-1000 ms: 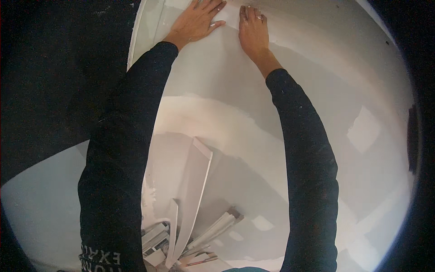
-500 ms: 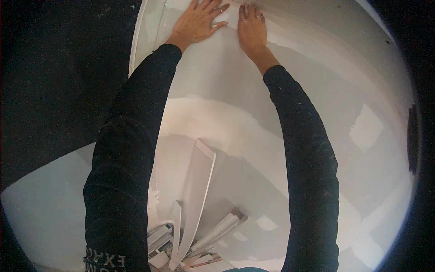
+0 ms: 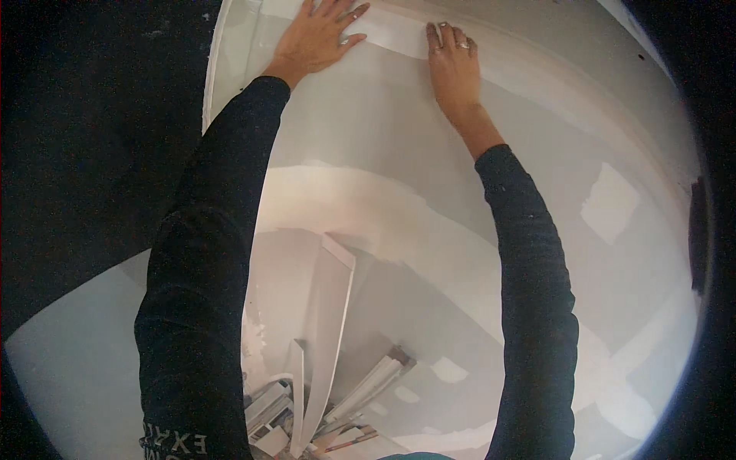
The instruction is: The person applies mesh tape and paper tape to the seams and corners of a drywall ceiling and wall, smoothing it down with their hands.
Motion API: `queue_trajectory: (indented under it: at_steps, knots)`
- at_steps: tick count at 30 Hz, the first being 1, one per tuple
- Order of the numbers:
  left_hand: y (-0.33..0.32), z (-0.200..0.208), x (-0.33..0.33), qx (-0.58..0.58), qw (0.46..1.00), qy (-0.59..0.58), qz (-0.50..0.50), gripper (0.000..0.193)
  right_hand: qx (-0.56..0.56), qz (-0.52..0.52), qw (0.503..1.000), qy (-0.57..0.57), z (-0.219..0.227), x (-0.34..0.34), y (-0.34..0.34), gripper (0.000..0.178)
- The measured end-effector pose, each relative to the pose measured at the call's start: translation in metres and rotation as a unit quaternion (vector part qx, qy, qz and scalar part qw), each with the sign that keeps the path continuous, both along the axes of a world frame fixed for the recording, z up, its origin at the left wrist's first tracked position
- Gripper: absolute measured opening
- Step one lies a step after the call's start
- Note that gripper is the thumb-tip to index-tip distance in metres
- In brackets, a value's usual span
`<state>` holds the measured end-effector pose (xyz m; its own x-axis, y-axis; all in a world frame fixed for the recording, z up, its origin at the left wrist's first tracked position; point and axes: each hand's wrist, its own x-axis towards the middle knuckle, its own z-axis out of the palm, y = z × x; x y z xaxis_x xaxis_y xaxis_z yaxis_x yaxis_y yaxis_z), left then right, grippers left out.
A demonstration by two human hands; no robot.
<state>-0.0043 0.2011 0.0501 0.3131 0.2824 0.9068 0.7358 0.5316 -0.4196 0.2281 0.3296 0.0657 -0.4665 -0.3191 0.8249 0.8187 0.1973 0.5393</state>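
Both my arms reach up in dark sleeves to a pale plasterboard surface. At the top, my left hand lies against it with the fingers spread and holds nothing. My right hand is further right, its fingers slightly bent and a little apart, the tips touching the surface. White smears mark the fingers. Between the hands runs a bright white strip that looks like joint tape; its ends are hidden or blend into the board. No tool shows in either hand.
Broad filler bands cross the board, with lighter patches to the right. A dark area lies beyond the board's left edge. Low in view, long board offcuts lean above a heap of scraps.
My right hand has slid right and slightly down, away from my left hand, and more of the white strip shows between them. The left hand appears slightly further left in the picture, still spread.
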Motion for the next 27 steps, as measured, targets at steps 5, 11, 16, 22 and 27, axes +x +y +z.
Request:
queue_trajectory:
  at_steps: [5,11,16,22,27]
  knots:
    - [-0.001,0.001,-0.003,0.012,1.000,0.009,-0.008,0.067,0.062,-0.081,0.994,-0.032,0.019,0.030,-0.005,0.061]
    - [0.002,-0.003,-0.006,0.009,0.999,0.001,-0.034,0.067,0.146,-0.134,0.971,-0.133,0.050,0.052,0.006,0.051]
    - [0.000,-0.004,0.003,-0.005,1.000,-0.013,0.016,0.067,0.168,-0.137,0.957,-0.190,0.065,0.063,0.011,0.043]
    - [-0.002,-0.007,-0.005,0.012,1.000,-0.013,-0.003,0.066,0.164,-0.183,0.945,-0.215,0.059,0.064,0.005,0.045]
    - [-0.006,-0.004,0.001,0.010,1.000,-0.025,0.001,0.066,0.084,-0.067,0.972,-0.209,0.051,0.051,0.011,0.045]
